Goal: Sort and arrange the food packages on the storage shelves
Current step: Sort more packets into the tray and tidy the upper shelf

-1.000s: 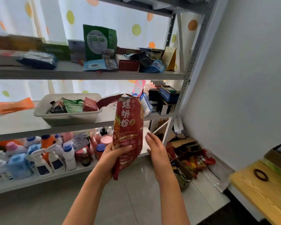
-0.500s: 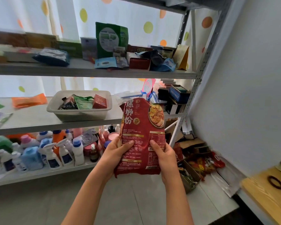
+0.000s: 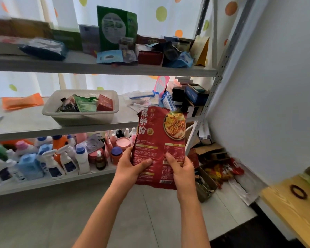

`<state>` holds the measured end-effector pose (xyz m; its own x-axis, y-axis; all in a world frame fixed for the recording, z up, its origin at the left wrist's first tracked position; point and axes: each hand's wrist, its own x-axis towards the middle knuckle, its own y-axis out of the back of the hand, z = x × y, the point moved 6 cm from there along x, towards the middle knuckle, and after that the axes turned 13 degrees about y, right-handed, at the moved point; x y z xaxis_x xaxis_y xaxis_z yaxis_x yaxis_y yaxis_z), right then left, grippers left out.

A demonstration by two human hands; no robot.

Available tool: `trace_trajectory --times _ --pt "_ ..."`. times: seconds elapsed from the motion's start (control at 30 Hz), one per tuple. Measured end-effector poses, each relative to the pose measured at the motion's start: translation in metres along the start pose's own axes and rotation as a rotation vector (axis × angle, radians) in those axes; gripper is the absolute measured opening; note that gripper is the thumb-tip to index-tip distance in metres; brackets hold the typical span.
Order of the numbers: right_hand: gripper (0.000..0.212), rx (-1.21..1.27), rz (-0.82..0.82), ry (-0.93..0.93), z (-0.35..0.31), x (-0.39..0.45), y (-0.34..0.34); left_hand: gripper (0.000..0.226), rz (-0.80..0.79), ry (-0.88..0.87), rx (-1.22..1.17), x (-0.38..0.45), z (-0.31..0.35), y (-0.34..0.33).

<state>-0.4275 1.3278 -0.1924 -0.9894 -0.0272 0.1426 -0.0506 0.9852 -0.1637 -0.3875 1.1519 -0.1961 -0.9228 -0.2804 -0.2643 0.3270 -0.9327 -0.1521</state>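
A white basket (image 3: pixel 82 113) on the middle shelf (image 3: pixel 25 126) holds packets, while both hands, left (image 3: pixel 131 167) and right (image 3: pixel 182 170), grip the red bag (image 3: pixel 159 145), now front-facing, before that shelf's front edge.

Glossy red plastic noodle packet (image 3: pixel 159 140); matt white plastic basket (image 3: pixel 82 117); grey shelf (image 3: pixel 97 67), probably painted metal; yellow grained wooden tabletop (image 3: pixel 297 204).
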Motion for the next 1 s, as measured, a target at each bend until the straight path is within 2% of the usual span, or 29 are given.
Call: trace_trajectory --times 0.2,0.33,0.43,0.6,0.7,0.9,1.0 --pt "0.042 -0.040 -0.124 -0.055 0.016 0.005 -0.018 0.043 0.080 -0.018 0.011 0.003 0.002 0.020" --pt "0.034 -0.038 -0.149 -0.055 0.019 0.013 -0.041 0.038 0.105 -0.020 0.014 0.007 0.011 0.038" --pt "0.030 -0.028 -0.161 -0.038 0.024 0.021 -0.061 0.042 0.128 -0.012 0.022 0.011 0.018 0.054" --pt "0.036 0.016 -0.203 -0.051 0.034 0.036 -0.109 0.045 0.205 0.002 0.025 0.026 0.030 0.093" --pt "0.035 0.012 -0.240 -0.047 0.040 0.047 -0.139 0.055 0.259 0.012 0.041 0.038 0.036 0.116" --pt "0.052 -0.009 -0.306 -0.044 0.052 0.074 -0.199 0.058 0.375 0.002 0.037 0.074 0.049 0.168" --pt "0.043 -0.044 -0.320 -0.053 0.062 0.089 -0.229 0.055 0.393 0.003 0.038 0.095 0.057 0.192"
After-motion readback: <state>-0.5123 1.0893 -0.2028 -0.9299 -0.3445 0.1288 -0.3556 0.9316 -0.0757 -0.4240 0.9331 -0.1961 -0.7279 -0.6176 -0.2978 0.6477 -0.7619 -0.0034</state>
